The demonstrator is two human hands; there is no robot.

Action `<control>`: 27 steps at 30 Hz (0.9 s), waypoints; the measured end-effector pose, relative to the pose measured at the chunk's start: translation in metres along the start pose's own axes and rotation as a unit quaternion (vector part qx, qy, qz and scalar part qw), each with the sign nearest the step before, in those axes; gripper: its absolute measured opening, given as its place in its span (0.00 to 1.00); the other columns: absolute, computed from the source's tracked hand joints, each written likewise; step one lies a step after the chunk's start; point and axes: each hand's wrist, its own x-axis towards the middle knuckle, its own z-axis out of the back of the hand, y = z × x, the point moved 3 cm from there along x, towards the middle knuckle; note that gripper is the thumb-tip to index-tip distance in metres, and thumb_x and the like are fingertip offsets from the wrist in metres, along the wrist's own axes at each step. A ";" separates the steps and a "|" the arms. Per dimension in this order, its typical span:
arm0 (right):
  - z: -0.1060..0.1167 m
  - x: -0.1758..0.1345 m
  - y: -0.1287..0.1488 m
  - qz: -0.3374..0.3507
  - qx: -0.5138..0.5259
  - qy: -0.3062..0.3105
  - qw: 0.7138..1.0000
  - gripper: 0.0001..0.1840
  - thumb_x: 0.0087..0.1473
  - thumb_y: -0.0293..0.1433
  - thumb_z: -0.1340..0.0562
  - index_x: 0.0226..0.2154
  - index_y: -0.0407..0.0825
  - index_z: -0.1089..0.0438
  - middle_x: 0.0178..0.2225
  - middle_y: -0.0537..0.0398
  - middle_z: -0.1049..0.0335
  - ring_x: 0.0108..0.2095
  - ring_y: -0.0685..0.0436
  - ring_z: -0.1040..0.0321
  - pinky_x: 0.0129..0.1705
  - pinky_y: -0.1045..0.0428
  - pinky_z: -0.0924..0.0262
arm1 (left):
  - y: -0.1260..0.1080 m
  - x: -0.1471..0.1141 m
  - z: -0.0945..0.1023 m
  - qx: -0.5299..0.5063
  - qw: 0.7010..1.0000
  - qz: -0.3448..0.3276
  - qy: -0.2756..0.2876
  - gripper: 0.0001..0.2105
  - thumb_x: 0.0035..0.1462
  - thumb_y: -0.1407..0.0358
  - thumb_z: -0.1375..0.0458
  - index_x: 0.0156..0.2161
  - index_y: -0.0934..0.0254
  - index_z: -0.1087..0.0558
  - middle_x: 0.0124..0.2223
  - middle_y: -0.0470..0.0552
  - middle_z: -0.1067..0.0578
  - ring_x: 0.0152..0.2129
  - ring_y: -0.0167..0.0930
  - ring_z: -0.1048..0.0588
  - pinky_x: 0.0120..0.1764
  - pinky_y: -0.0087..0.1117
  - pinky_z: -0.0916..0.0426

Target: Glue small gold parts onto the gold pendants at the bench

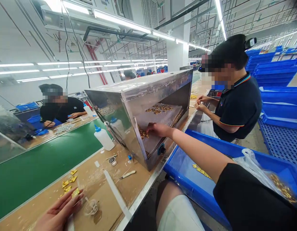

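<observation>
My left hand (60, 208) is closed on a small gold metal piece (76, 192) between thumb and fingers, low at the left over the bench. Several similar gold pieces (66, 183) lie just beyond it, and a small clear round dish (91, 207) stands to its right. My right hand (158, 129) reaches into the open front of a metal box (136, 138). Its fingers are bent down at a pile of small gold-brown parts (142, 132) on a sheet inside; whether they grip one is hidden. More such parts (159, 109) lie deeper in the box.
A white squeeze bottle (103, 138) with a blue cap stands left of the box. A small knife (127, 174) lies on the bench (90, 170). A blue bin (179, 179) is below my right arm. One co-worker (239, 96) sits at the right, another (59, 106) across the green belt (42, 179).
</observation>
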 end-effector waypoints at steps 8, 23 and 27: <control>0.006 0.006 -0.009 -0.067 -0.022 0.001 0.998 0.02 0.56 0.26 0.31 0.34 0.45 0.23 0.38 0.45 0.23 0.37 0.43 0.28 0.44 0.50 0.35 | 0.005 0.002 0.003 -0.051 0.998 0.043 0.017 0.36 0.39 0.61 0.23 0.57 0.57 0.24 0.49 0.52 0.15 0.53 0.41 0.19 0.41 0.21 0.20; -0.078 -0.140 0.151 -0.272 0.609 -0.168 0.726 0.23 0.50 0.54 0.28 0.22 0.55 0.27 0.22 0.53 0.41 0.19 0.49 0.44 0.20 0.48 0.52 | -0.003 0.000 -0.012 -0.119 0.985 -0.038 0.121 0.34 0.39 0.55 0.20 0.50 0.69 0.21 0.42 0.59 0.16 0.35 0.35 0.16 0.36 0.29 0.21; -0.134 -0.087 0.227 -0.234 0.719 -0.048 0.653 0.21 0.51 0.52 0.27 0.27 0.53 0.25 0.24 0.55 0.39 0.20 0.51 0.48 0.20 0.52 0.47 | -0.001 0.004 -0.014 -0.111 0.982 -0.058 0.141 0.31 0.41 0.55 0.21 0.50 0.67 0.20 0.40 0.56 0.17 0.34 0.34 0.16 0.34 0.29 0.23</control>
